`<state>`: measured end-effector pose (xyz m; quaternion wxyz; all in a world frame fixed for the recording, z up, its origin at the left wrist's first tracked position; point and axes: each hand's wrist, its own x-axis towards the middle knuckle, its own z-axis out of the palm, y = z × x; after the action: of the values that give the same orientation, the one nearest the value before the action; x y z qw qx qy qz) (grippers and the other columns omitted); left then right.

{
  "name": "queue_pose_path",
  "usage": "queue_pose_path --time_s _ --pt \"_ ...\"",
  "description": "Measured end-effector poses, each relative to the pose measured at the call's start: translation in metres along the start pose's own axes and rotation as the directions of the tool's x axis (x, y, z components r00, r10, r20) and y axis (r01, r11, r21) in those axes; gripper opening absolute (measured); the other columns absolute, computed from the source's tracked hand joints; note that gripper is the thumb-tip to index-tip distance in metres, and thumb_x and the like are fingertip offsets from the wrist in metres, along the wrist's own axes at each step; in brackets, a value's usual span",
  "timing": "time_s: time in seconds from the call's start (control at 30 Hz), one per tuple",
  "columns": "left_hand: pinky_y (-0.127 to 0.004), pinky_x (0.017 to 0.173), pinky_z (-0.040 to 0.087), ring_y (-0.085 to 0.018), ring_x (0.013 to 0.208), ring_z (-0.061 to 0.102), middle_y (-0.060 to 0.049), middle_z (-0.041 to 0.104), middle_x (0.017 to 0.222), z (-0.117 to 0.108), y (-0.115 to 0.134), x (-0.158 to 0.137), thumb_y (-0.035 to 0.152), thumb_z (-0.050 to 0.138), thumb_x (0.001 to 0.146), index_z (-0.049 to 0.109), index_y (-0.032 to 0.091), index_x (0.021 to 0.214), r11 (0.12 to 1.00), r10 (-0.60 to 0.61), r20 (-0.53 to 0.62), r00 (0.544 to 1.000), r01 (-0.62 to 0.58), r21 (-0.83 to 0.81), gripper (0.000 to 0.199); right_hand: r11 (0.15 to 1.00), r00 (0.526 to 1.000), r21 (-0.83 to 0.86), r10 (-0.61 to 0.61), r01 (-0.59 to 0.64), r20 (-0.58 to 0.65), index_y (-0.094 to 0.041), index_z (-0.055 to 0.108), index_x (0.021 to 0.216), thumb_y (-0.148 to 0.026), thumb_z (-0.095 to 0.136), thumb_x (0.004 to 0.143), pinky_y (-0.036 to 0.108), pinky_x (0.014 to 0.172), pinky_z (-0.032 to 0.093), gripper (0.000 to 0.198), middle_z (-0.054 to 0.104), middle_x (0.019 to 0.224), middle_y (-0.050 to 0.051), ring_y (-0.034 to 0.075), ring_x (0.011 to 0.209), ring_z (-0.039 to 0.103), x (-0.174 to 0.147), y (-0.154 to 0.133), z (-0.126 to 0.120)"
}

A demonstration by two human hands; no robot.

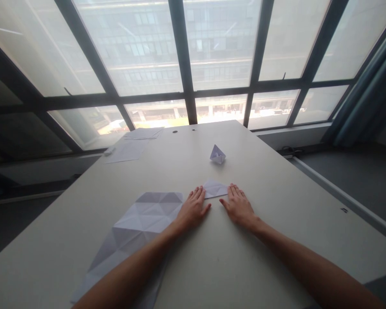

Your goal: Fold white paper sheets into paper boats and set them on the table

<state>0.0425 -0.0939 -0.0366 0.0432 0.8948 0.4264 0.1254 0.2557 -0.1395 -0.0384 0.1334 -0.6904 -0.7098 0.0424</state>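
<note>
A small folded piece of white paper (215, 189) lies flat on the white table, its top edge rising to a low peak. My left hand (193, 208) rests flat on its left end, fingers stretched out. On the right end, my right hand (239, 205) lies with its fingers extended and the thumb pointing inward. Both hands press from above and neither grips. Left of them a large creased sheet of paper (141, 219) is spread out, partly hidden under my left forearm. Beyond the folded piece stands a folded paper boat (217, 155).
Several flat white sheets (130, 150) lie at the table's far left, beside a small pale item (110, 151). A dark round spot (175, 131) shows near the far edge. Large windows (218, 47) rise behind the table (276, 197); a blue curtain (366, 86) hangs at right.
</note>
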Motion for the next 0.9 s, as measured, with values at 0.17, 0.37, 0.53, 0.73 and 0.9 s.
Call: queue_pose_path --time_s 0.17,0.37,0.53,0.73,0.9 --pt "-0.043 0.115 0.028 -0.027 0.142 0.032 -0.019 0.039 0.15 -0.004 0.0 0.003 0.038 0.042 0.097 0.041 0.008 0.141 0.999 -0.015 -0.024 1.0 0.015 -0.032 0.054 1.0 1.0 0.003 -0.009 0.009 -0.023 0.0 0.035 0.146 -0.047 0.035 0.097 0.041 0.115 0.017 0.067 0.03 0.153 0.022 0.03 0.143 0.024 -0.002 -0.001 -0.002" --pt "-0.037 0.102 0.046 -0.026 0.129 0.05 -0.017 0.054 0.137 -0.022 0.004 0.003 0.041 0.047 0.096 0.048 0.015 0.134 1.0 -0.02 -0.033 0.999 0.021 0.018 0.046 0.999 0.996 -0.017 -0.051 0.05 -0.074 -0.013 0.047 0.141 -0.039 0.042 0.095 0.044 0.112 0.022 0.052 0.04 0.148 0.02 0.032 0.138 0.032 -0.003 -0.005 -0.007" --pt "-0.034 0.091 0.051 -0.025 0.115 0.06 -0.016 0.062 0.124 -0.036 0.009 0.002 0.036 0.05 0.097 0.053 0.014 0.126 0.996 -0.023 -0.002 1.0 0.023 0.088 0.037 0.998 0.994 -0.006 -0.059 0.058 -0.091 -0.016 0.052 0.136 -0.038 0.045 0.094 0.045 0.111 0.024 0.048 0.046 0.144 0.018 0.031 0.135 0.037 -0.002 -0.006 -0.008" --pt "-0.032 0.085 0.054 -0.025 0.106 0.064 -0.016 0.065 0.114 -0.038 0.014 0.004 0.033 0.048 0.098 0.059 0.012 0.114 0.989 -0.026 0.02 0.999 0.023 0.146 0.029 0.998 0.993 0.015 -0.061 0.063 -0.1 -0.016 0.054 0.134 -0.038 0.047 0.093 0.044 0.111 0.026 0.047 0.049 0.142 0.017 0.031 0.134 0.038 -0.001 -0.004 -0.008" --pt "-0.036 0.093 0.052 -0.026 0.118 0.059 -0.021 0.061 0.124 -0.03 0.012 0.004 0.013 0.042 0.097 0.055 0.009 0.123 0.971 0.01 0.033 0.999 -0.018 0.24 0.03 0.994 0.988 0.073 -0.072 0.082 -0.137 -0.016 0.056 0.131 -0.038 0.051 0.092 0.045 0.111 0.028 0.046 0.052 0.137 0.017 0.03 0.13 0.041 0.002 0.0 -0.007"
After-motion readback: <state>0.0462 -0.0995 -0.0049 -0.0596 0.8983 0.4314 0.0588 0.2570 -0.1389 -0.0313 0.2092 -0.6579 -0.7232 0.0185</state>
